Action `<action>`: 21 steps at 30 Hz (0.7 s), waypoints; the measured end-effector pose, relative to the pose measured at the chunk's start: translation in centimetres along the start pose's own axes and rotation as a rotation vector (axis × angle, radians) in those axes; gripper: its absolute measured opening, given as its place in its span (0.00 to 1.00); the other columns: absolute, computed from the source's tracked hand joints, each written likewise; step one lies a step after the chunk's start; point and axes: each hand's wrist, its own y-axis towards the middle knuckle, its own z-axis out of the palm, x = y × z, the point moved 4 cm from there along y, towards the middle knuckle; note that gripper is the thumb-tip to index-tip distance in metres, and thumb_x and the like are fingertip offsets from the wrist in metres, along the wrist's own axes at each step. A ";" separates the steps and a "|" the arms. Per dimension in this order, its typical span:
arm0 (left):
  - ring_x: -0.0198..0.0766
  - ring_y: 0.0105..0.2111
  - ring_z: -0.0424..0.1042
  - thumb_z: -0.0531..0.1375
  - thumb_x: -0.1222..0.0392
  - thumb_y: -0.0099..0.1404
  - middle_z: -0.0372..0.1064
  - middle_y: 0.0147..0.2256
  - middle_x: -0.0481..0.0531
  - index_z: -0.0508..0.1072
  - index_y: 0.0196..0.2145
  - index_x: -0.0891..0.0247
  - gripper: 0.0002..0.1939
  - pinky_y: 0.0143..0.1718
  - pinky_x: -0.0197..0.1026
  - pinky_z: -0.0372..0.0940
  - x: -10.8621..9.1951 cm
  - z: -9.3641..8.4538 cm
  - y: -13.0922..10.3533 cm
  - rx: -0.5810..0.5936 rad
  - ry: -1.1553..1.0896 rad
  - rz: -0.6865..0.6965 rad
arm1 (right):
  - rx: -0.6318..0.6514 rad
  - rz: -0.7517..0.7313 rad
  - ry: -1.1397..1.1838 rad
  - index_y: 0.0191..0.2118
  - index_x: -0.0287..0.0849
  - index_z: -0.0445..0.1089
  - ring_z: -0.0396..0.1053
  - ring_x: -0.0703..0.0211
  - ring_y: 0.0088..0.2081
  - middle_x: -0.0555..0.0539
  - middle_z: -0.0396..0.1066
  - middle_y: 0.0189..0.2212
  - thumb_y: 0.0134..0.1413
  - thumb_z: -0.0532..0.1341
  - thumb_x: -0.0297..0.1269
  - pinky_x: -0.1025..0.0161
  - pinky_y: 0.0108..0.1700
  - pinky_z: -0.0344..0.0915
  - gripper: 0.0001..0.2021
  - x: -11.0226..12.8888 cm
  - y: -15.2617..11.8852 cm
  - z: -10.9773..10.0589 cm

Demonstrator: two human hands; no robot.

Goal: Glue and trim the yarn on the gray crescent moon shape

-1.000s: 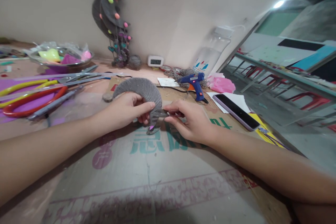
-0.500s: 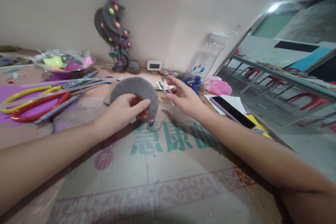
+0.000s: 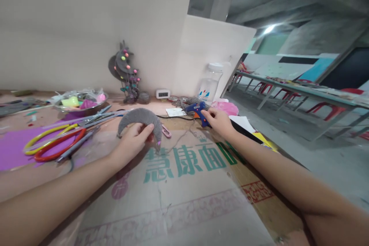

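My left hand (image 3: 133, 138) grips a grey yarn-wrapped crescent (image 3: 142, 115) above the board, thumb on its front face and the other fingers behind. A small purple-pink spot shows at the crescent's lower tip, and a loose strand of yarn trails nearby. Just right of the crescent lies a small pink cutter (image 3: 166, 131). Farther right, my right hand (image 3: 219, 123) has its fingers closed around the handle of a blue glue gun (image 3: 196, 108), whose nozzle points left. Part of the handle is hidden by the fingers.
Red-handled scissors (image 3: 59, 146) and a metal bowl of bright pieces (image 3: 79, 109) are at left. Against the wall stand a decorated crescent ornament (image 3: 127, 71), a digital timer (image 3: 163, 93) and a clear bottle (image 3: 209, 82). A phone (image 3: 246, 132) lies beside my right forearm.
My right hand has moved right, from above the white card to the glue gun, and closed on its handle. The pink cutter now lies by the crescent. The camera view has tilted up.
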 end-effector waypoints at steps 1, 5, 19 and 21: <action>0.40 0.26 0.71 0.55 0.45 0.63 0.71 0.23 0.50 0.68 0.21 0.61 0.20 0.31 0.39 0.63 0.0 0.0 0.0 -0.010 0.025 0.010 | -0.027 0.035 -0.004 0.23 0.42 0.61 0.58 0.61 0.24 0.52 0.60 0.18 0.56 0.56 0.52 0.63 0.28 0.50 0.19 -0.7 0.2 0.0; 0.39 0.23 0.69 0.53 0.45 0.63 0.70 0.20 0.49 0.68 0.19 0.61 0.22 0.28 0.38 0.60 0.1 -0.1 0.3 -0.052 0.103 0.044 | 0.017 0.075 0.054 0.35 0.39 0.68 0.66 0.59 0.29 0.48 0.69 0.27 0.53 0.58 0.50 0.64 0.31 0.58 0.17 -1.9 1.2 1.2; 0.39 0.24 0.71 0.55 0.42 0.61 0.72 0.21 0.50 0.69 0.21 0.62 0.22 0.27 0.37 0.61 1.5 0.2 1.1 -0.038 0.043 -0.012 | -0.125 0.008 0.336 0.48 0.39 0.62 0.71 0.51 0.47 0.39 0.72 0.46 0.53 0.60 0.45 0.54 0.51 0.66 0.20 -0.3 0.4 3.1; 0.39 0.24 0.71 0.56 0.43 0.60 0.72 0.21 0.51 0.69 0.21 0.63 0.21 0.27 0.37 0.62 1.6 0.2 1.2 -0.023 -0.001 -0.036 | -0.151 0.038 0.348 0.45 0.39 0.64 0.72 0.50 0.44 0.39 0.74 0.43 0.50 0.63 0.46 0.53 0.49 0.67 0.20 -0.4 0.4 2.8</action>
